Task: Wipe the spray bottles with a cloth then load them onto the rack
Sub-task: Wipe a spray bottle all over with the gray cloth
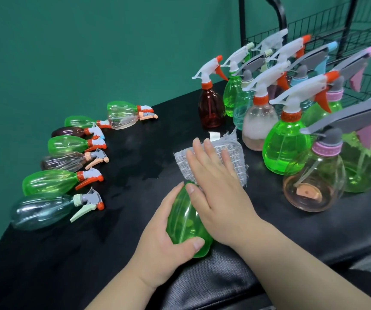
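Beside cloth [231,153], left hand [157,238] wraps green bottle [186,222]; right hand [215,186] fingers lie spread on cloth. Bottle probably light, slick: grip mid-body.

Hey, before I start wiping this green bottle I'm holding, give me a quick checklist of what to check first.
1. Green bottle steadied: ok, the left hand grips it lying on the table.
2. Cloth gripped: not ok, the right hand rests flat on it, fingers straight.
3. Cloth on the bottle: not ok, it lies spread on the table.
4. Spray head intact: cannot tell, it is hidden.
5. Room on the rack: cannot tell, the standing bottles hide most of it.
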